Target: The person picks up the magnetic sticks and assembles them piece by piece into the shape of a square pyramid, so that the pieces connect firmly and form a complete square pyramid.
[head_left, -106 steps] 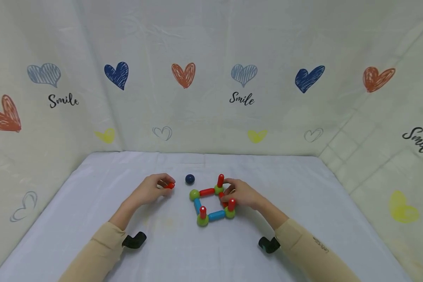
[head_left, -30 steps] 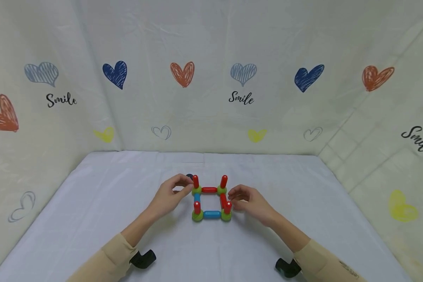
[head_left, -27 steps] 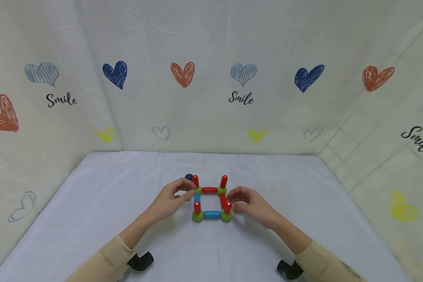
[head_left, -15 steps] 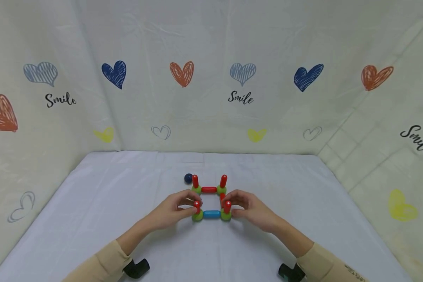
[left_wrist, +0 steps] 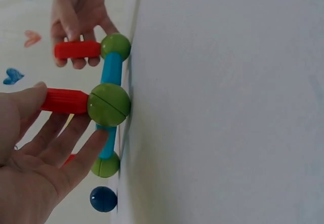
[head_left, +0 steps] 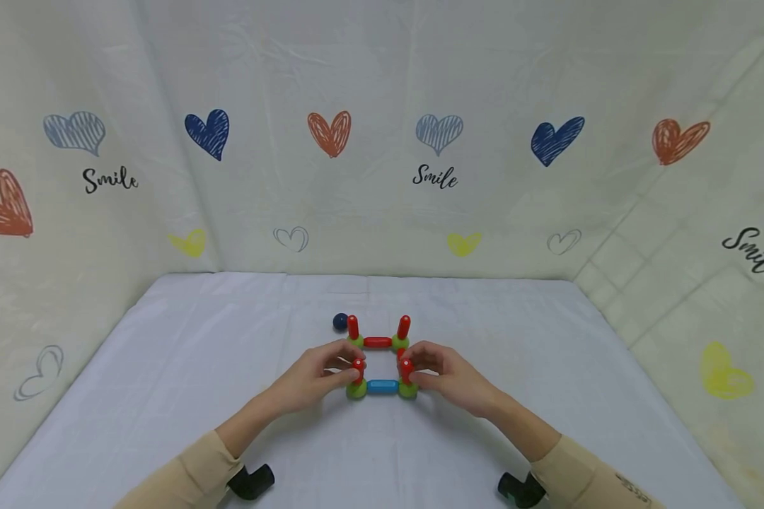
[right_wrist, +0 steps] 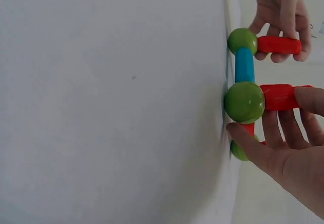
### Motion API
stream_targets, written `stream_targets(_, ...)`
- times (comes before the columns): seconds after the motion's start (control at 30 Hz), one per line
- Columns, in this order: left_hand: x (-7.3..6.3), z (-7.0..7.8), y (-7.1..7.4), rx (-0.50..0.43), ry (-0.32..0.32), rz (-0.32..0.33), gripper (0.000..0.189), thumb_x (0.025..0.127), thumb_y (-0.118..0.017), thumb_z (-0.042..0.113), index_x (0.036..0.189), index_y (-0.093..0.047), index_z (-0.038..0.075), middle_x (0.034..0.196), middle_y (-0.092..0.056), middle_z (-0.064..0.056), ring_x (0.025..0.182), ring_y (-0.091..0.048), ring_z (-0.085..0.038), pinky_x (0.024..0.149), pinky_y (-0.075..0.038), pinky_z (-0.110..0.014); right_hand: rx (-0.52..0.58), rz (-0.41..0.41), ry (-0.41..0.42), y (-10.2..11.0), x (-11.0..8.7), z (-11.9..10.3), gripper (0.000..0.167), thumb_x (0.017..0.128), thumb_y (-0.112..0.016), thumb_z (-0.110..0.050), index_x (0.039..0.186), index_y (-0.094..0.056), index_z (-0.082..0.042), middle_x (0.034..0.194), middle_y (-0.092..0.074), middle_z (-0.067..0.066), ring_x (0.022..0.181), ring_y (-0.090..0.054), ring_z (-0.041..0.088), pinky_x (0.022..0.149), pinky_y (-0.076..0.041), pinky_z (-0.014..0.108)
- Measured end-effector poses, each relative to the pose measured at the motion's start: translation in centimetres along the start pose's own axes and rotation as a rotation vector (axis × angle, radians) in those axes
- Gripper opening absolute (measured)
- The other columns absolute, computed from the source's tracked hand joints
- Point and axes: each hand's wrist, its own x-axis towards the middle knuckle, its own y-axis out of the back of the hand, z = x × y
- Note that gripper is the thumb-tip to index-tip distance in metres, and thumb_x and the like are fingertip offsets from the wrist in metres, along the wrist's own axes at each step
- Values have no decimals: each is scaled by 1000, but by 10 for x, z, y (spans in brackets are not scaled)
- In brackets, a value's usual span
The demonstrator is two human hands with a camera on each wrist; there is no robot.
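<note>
A square frame of toy building sticks and green balls lies on the table, with a red stick standing on each corner ball. My left hand (head_left: 312, 378) pinches the near-left upright red stick (left_wrist: 66, 101) between thumb and fingers, above its green ball (left_wrist: 109, 104). The near-right upright red stick (right_wrist: 278, 97) is pinched by my right hand (head_left: 455, 378), over another green ball (right_wrist: 244, 102). A blue stick (head_left: 383, 387) joins these two near balls. At the back stand the far-left red stick (head_left: 353, 326) and far-right red stick (head_left: 404, 326). My hands partly hide the side sticks.
A loose dark blue ball (head_left: 340, 322) lies just beyond the far-left corner. White cloth covers the table (head_left: 229, 311), and a curtain printed with hearts hangs behind it. Each wrist carries a black device, the left device (head_left: 252, 482) and right device (head_left: 521, 489).
The red stick my left hand held off to the side now stands on the far-left ball. The frame sits squarer. Both hands have come to the near upright sticks and grip them.
</note>
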Motion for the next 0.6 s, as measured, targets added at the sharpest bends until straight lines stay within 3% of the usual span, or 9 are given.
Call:
stream_targets(0.27, 6, -1, -2, 45, 33, 34, 31, 101, -69, 17, 129, -63, 7, 117, -67, 4, 109, -66, -16, 92, -55, -28, -55, 46, -8, -3, 7, -2, 34, 100, -67, -12, 131, -60, -2, 123, -65, 7, 120, -59, 30, 95, -55, 35)
stream_targets(0.6, 16, 2, -5, 102, 8, 36, 27, 101, -69, 17, 126, -64, 8, 113, -67, 8, 102, -66, -12, 90, -55, -29, -100, 68, 10, -6, 13, 0, 31, 99, -70, -15, 128, -63, -7, 120, -67, 6, 115, -61, 27, 93, -55, 32)
